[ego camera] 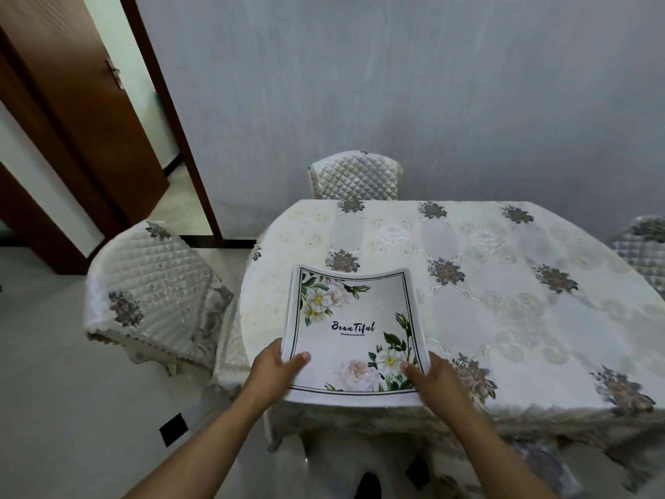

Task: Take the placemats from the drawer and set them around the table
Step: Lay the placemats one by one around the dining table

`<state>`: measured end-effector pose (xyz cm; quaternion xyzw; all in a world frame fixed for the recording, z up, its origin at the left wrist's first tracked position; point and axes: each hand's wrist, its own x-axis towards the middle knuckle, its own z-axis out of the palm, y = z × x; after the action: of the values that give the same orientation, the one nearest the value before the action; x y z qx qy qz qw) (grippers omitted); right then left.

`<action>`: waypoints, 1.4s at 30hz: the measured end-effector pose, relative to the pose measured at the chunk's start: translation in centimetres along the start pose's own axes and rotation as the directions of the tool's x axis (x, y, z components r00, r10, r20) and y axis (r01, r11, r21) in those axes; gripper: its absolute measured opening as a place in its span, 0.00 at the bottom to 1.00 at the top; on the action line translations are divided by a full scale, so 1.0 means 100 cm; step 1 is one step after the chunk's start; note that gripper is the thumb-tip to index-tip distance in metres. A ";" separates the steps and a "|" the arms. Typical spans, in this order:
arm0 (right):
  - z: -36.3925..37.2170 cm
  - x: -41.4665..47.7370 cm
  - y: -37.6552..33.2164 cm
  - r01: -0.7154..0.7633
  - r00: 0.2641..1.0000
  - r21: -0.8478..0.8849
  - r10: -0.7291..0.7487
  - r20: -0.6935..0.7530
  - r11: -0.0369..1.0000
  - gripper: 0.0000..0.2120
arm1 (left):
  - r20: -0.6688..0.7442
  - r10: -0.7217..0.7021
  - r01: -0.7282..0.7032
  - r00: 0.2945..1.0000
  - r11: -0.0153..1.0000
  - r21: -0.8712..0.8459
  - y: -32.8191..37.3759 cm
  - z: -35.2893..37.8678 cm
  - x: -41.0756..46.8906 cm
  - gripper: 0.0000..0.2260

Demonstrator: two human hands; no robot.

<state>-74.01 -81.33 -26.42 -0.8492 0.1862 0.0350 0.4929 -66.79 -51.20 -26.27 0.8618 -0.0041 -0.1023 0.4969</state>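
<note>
A white placemat (354, 329) with printed flowers, a dark border line and the word "Beautiful" hangs just over the near left corner of the table (503, 282), its far edge curved upward. My left hand (279, 369) grips its near left edge, thumb on top. My right hand (430, 381) grips the near right edge the same way. The edge looks thick, so it may be a stack of mats; I cannot tell how many. The drawer is out of view.
A cream embroidered cloth with grey flower patches covers the table. Quilted chairs stand at the left (154, 293), at the far side (354, 176) and at the right edge (644, 243). A brown door (72, 113) stands open at far left.
</note>
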 end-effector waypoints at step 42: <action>0.027 0.101 0.011 -0.193 0.871 -0.269 0.039 -0.490 0.944 0.17 | 0.028 -0.019 0.019 0.999 1.000 0.021 -0.010 0.045 0.111 0.05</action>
<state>-64.68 -82.39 -31.17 -0.8850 0.3455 -0.1170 0.2892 -56.85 -55.69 -31.21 0.8654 -0.0041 -0.1193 0.4867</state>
